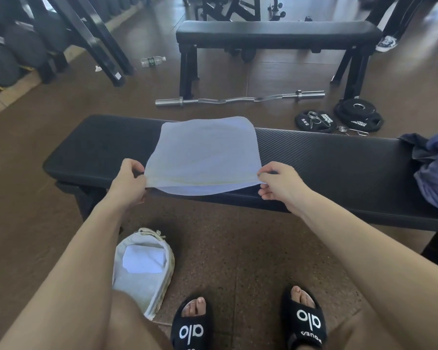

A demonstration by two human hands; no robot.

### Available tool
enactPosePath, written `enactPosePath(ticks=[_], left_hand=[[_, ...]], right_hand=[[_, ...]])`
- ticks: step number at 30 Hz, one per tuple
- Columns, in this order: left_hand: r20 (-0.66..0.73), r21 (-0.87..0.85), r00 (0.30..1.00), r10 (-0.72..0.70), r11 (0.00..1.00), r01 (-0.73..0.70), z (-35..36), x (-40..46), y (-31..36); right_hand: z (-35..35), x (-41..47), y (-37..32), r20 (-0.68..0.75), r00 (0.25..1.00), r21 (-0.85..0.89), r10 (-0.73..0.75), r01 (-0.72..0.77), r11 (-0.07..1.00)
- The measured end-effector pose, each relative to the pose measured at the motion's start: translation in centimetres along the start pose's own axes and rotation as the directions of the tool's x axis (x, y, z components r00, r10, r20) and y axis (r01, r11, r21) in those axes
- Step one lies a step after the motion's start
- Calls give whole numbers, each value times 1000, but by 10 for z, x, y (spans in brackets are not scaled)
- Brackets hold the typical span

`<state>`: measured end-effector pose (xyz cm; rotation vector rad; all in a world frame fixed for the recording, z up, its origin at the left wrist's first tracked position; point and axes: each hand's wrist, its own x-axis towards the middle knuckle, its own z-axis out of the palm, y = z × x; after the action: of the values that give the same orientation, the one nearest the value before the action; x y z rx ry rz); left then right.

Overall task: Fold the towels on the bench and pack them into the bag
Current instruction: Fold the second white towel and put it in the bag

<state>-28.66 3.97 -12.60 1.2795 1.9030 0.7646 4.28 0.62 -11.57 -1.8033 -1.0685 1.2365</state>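
A pale blue towel (202,154) lies spread across the black padded bench (326,162), its near edge overhanging the bench's front. The left hand (129,181) pinches the towel's near left corner, fingers curled round the cloth; the right hand (280,183) pinches the near right corner between thumb and forefinger, the other fingers loosely bent. On the floor below the left forearm sits a white drawstring bag (142,286), mouth open, with a folded pale towel (143,260) inside. A heap of dark and lilac cloth (435,173) rests at the bench's right end. Beyond the bench lie a curl bar (238,99) and weight plates (357,114); a second bench (276,34) stands farther back, a water bottle (152,61) to its left.
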Motion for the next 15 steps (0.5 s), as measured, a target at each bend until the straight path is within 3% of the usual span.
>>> enactPosePath(ticks=[5,8,11,13,15], left_hand=[[-41,-193,998,41,980,-48,-7,-1,18],[-39,-175,999,30,984,-36,-7,-2,18],[72,-172,997,-16,985,28,-5,-7,17],[129,-378,992,6,925,44,-11,-10,38],[149,-647,987,57,761,53,-26,-10,72]], right_hand=[[-9,5,-20,-94,993,326,-77,104,940],[-8,8,-16,-94,995,308,-18,47,950],[-6,5,-9,-47,997,277,66,-50,960],[-14,5,-24,-30,1000,392,4,8,920],[-27,6,-53,-71,992,538,-108,129,833]])
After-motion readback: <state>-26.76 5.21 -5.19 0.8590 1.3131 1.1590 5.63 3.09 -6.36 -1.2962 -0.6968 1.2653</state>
